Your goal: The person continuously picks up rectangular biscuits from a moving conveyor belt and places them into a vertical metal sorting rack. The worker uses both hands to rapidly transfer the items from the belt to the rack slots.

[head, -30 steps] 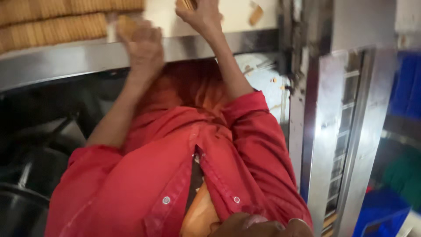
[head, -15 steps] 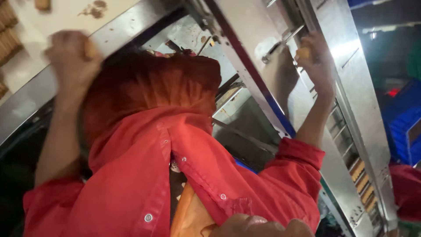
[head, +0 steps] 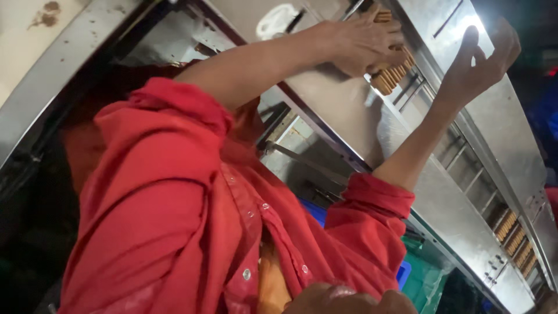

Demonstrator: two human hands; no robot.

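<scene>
Left hand [head: 363, 43] fingers curled down over the biscuit stack [head: 392, 74] in the steel channel [head: 442, 151], right hand [head: 479, 55] open just beside, holding nothing

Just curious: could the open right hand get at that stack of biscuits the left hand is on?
Probably yes. The right hand hangs open just beside the biscuit stack in the steel channel, nothing between, though the left hand covers part.
</scene>
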